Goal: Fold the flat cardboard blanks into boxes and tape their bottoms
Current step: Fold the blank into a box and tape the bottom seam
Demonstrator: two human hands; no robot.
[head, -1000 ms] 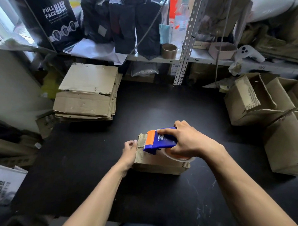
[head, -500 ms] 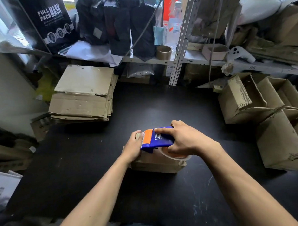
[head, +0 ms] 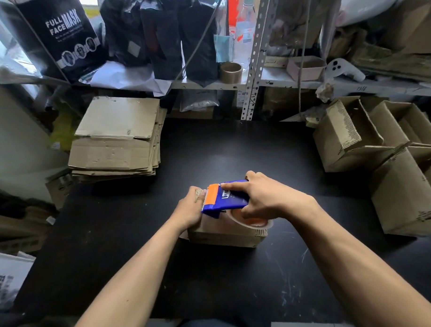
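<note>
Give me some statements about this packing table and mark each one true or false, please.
1. The right hand grips a blue and orange tape dispenser. True.
2. The dispenser sits on the stack of flat blanks. False: it is over the small box at the table's middle.
3. The left hand holds scissors. False: it rests on the box's left end.
4. Folded boxes stand at the right. True.

left hand slid along box top, now touching orange end of tape dispenser.
</note>
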